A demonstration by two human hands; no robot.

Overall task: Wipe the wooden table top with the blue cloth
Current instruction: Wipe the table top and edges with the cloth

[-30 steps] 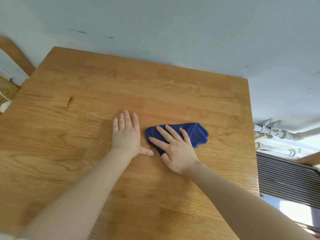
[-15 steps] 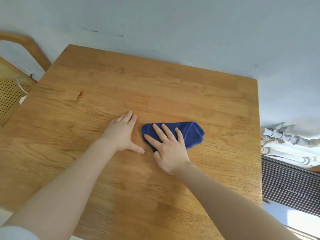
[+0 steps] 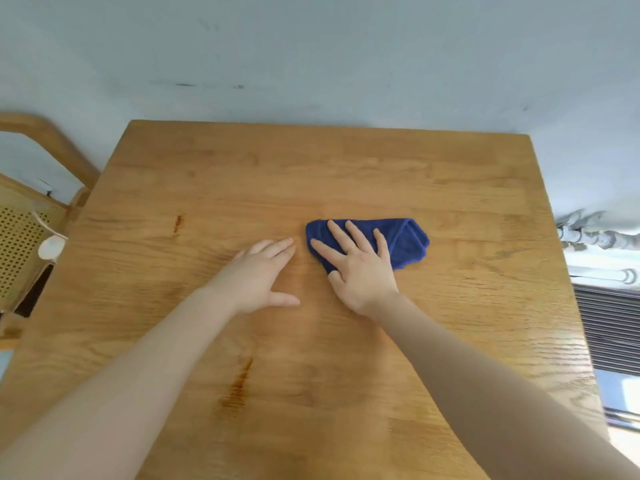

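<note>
Right hand [image 3: 360, 271] lies flat on the blue cloth [image 3: 401, 242], fingers straight and spread, palm pressing down. No pinch or curl around the fabric. A flat palm probably makes sense here: it spreads pressure across the folded pad so more of the cloth contacts the wood per pass.

Left hand [image 3: 259, 275] lies flat on the bare surface [image 3: 346, 161], fingers straight and together, thumb out, holding nothing. It likely acts as a brace while the person leans over.

The cloth is folded into a compact wedge, not opened out. That keeps it thick under the palm and should stop it bunching.

Position relative to the cloth:
- right hand sits on its near-left half; its far-right end pokes out beyond the fingertips
- left hand is just beside it on the left, not touching, with a strip of bare wood between
- a dark streak [image 3: 178, 223] lies well to its left, past the left hand
- a longer brown streak [image 3: 239, 386] lies well nearer the person, between the forearms

Judging by those marks, wiping is not finished.
</note>
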